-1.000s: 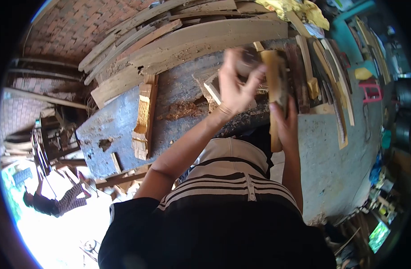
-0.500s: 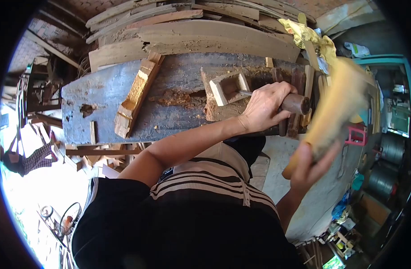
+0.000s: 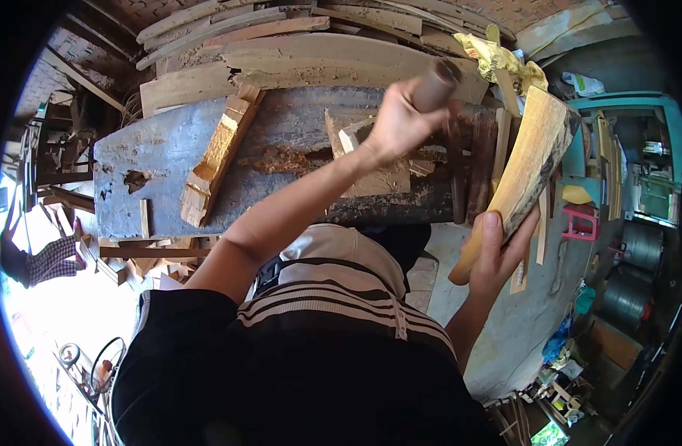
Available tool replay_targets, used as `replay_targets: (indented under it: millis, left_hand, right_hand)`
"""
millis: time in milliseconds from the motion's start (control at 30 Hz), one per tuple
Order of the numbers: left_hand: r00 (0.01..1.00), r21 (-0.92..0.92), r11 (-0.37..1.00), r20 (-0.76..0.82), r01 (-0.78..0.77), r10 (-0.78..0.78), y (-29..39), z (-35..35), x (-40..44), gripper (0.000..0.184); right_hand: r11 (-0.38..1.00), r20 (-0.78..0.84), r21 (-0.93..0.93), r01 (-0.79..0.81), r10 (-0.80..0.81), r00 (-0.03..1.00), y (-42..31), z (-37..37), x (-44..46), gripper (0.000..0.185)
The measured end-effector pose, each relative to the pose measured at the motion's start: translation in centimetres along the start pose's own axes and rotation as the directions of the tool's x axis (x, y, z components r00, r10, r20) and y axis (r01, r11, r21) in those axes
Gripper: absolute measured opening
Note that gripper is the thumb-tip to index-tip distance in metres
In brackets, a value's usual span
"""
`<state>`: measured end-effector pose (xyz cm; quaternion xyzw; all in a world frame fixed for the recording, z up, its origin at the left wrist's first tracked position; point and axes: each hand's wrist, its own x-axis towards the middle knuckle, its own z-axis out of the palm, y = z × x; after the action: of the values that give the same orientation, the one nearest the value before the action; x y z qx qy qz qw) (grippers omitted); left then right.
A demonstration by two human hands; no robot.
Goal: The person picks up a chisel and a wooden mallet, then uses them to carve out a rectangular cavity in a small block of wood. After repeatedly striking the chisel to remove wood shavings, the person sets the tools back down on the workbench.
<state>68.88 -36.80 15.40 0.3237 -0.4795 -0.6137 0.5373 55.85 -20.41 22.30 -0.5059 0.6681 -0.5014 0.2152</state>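
Observation:
My left hand point(image 3: 400, 130) is wrapped round the thick brown handle of a chisel point(image 3: 436, 85), raised above the bench and slightly blurred; its blade is hidden. Below my left hand, a pale wooden block point(image 3: 348, 141) shows only in part, on a flat board point(image 3: 370, 186). A small wood offcut point(image 3: 421, 168) lies beside it. On the right, my right hand point(image 3: 497, 253) grips the narrow end of a heavy wooden mallet point(image 3: 534, 149), its wide end tilted up and away from the bench.
The worn dark workbench point(image 3: 185, 141) bears a notched wood piece point(image 3: 225, 149) at left and dark rods point(image 3: 483, 160) at right. Long planks point(image 3: 318, 63) are stacked behind. A yellow plastic bag point(image 3: 497, 56) sits at the back right, a pink stool point(image 3: 581, 221) on the floor.
My left hand has lifted the chisel up and leftwards, away from the wooden block. The mallet, blurred before, now shows sharply and has shifted slightly left.

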Motion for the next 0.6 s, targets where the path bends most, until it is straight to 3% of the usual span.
replay_targets:
  millis: [67,133,200,333,400,467,533,567,600]
  left_hand:
    - [0.999,0.063,0.997,0.013,0.043,-0.044,-0.2,-0.8,0.5,0.019]
    - [0.999,0.059,0.997,-0.004,-0.04,0.04,-0.2,-1.0,0.3,0.021]
    - [1.0,0.093,0.995,0.008,0.022,-0.022,-0.1,-0.8,-0.5,0.022]
    - [0.992,0.083,0.99,0.063,-0.113,0.107,-1.8,0.9,-1.6,0.025]
    - [0.966,0.194,0.954,0.164,-0.229,0.199,-3.2,1.4,-2.0,0.028]
    - [0.967,0.299,0.929,0.196,-0.219,0.165,-2.3,1.9,-3.1,0.027]
    - [0.957,0.4,0.879,0.228,-0.261,0.18,-2.6,2.8,-3.6,0.022]
    - [0.948,0.425,0.855,0.241,-0.296,0.208,-2.7,3.1,-3.7,0.021]
    - [0.948,0.42,0.859,0.24,-0.294,0.207,-2.9,3.2,-3.8,0.021]
  right_hand:
    - [1.0,-0.015,0.02,-0.019,0.019,1.0,0.2,0.0,-0.3,0.068]
    - [0.997,0.006,0.049,-0.066,0.065,0.998,0.6,0.2,-0.6,0.069]
    - [0.991,0.026,0.072,-0.11,0.109,0.994,0.9,0.3,-0.8,0.069]
    - [1.0,0.002,-0.001,-0.025,0.025,1.0,0.8,-0.1,-0.7,0.071]
    - [1.0,-0.079,-0.002,-0.018,0.018,0.997,-0.3,0.2,-0.8,0.07]
    - [0.967,-0.203,0.206,0.151,-0.109,0.973,-1.9,0.5,-0.7,0.067]
    - [0.943,-0.187,0.246,0.225,-0.182,0.965,-0.8,0.0,-0.6,0.066]
    - [0.965,-0.08,-0.072,0.251,-0.257,0.963,0.2,-0.3,-0.5,0.066]
    - [0.88,0.046,-0.38,0.286,-0.291,0.956,0.8,-0.8,-0.1,0.065]
